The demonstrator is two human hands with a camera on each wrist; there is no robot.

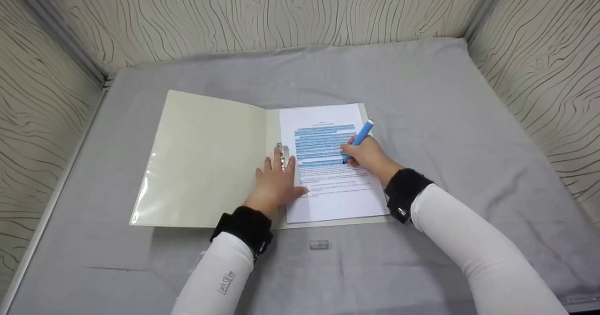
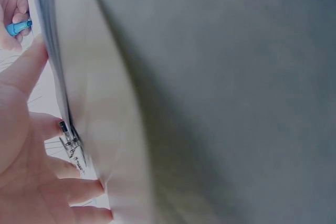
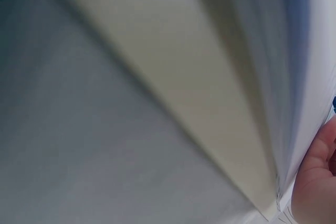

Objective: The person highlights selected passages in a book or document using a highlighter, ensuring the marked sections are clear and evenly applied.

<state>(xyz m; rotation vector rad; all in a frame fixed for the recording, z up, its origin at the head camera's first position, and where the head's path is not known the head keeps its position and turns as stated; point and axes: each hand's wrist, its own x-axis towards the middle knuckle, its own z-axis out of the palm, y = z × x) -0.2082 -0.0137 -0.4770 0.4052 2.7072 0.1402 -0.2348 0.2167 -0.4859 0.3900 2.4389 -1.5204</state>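
Note:
My right hand [image 1: 368,155] pinches a blue highlighter [image 1: 363,133], its tip down on a printed page [image 1: 335,207] and its white end tilted up to the right. Blue strokes cover the upper lines of text; the lower lines are plain. The page tops a paper stack in an open cream ring binder [image 1: 211,160]. Fingers spread, my left hand [image 1: 274,183] rests across the binder's spine and the page's left edge. Its fingertips lie by the metal ring clip [image 1: 285,154]. In the right wrist view only part of the right hand [image 3: 315,177] shows, at the edge.
A small grey translucent piece [image 1: 319,244] lies on the grey cloth [image 1: 445,99] in front of the binder. The binder's cover is spread out to the left. Wood-patterned panels [image 1: 281,10] stand at the back and both sides.

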